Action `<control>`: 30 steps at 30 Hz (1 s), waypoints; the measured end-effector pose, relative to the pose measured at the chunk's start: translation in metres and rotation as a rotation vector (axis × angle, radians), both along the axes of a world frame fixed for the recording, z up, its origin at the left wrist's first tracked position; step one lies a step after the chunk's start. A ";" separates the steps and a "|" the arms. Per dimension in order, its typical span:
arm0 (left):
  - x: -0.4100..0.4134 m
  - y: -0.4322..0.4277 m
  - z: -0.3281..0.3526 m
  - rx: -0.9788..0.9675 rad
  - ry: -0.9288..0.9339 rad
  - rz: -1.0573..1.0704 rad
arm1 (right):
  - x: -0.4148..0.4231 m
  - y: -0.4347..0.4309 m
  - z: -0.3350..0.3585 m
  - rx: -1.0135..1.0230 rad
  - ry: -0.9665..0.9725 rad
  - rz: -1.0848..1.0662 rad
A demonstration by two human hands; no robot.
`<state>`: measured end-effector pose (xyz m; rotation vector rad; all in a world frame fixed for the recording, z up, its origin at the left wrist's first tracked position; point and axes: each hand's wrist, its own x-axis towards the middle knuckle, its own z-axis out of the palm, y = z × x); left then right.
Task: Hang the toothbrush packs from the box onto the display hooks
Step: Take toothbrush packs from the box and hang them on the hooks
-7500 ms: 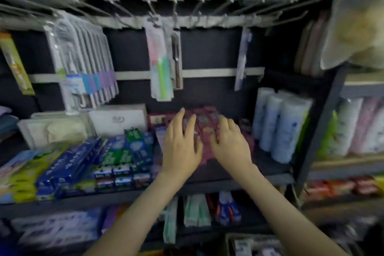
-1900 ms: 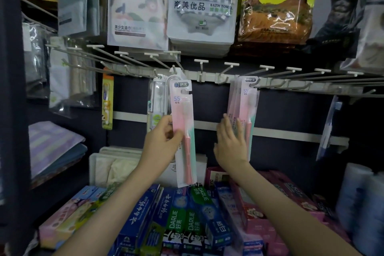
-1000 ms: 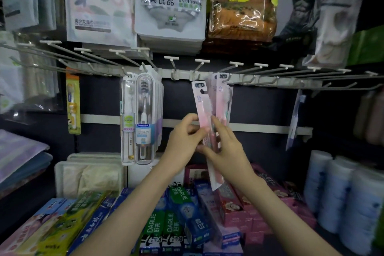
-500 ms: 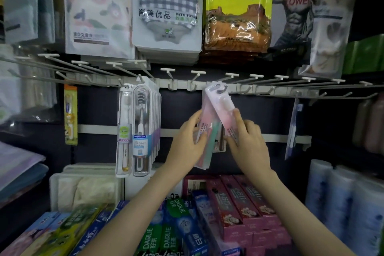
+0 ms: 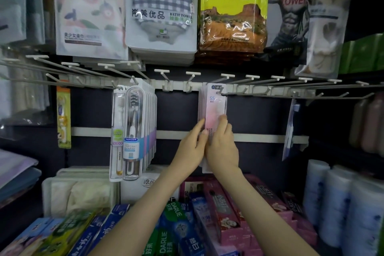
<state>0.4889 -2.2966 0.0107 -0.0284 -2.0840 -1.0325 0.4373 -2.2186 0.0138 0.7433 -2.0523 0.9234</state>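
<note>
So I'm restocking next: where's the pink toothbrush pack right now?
Centre of the head view: the pink toothbrush pack hangs from the hook rail, right of the clear toothbrush packs, with the left hand and right hand on it.

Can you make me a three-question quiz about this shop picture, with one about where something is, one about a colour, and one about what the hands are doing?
1. Where does the pink toothbrush pack hang?
A. right of the clear-cased toothbrush packs
B. left of them
C. on the bottom shelf

2. What colour is the bag above the pink pack?
A. mostly purple
B. yellow on top
C. plain black

3. What are the left hand and right hand doing?
A. resting on the toothpaste boxes
B. pulling down a towel
C. both touching the pink pack

Answers: 1 A, it hangs on a hook further right along the rail. 2 B, its top half is bright yellow. 3 C, the fingers of both hands press on its lower part.
</note>
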 end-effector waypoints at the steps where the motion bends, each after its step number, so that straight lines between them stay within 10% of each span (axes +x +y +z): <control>1: -0.002 -0.001 -0.001 -0.002 -0.003 0.000 | -0.002 -0.003 -0.002 -0.009 -0.004 -0.004; 30: -0.016 -0.008 -0.001 0.154 -0.032 0.034 | -0.021 0.039 -0.028 -0.102 -0.025 0.238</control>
